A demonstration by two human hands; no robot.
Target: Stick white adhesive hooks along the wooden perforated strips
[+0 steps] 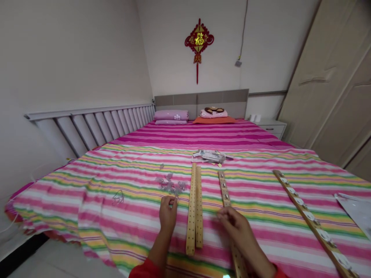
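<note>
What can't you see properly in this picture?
In the head view:
Anything in the left hand: its fingers hide it.
Anything in the right hand: its fingers hide it.
The wooden strip: the right hand covers part, and the bottom edge cuts it off.
The small parts in the plastic bag: too small.
The silver sheet: the right edge cuts it off.

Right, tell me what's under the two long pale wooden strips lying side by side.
The two wooden strips lie on a pink-striped bedspread; whatever is directly beneath them is covered and cannot be seen.
</note>
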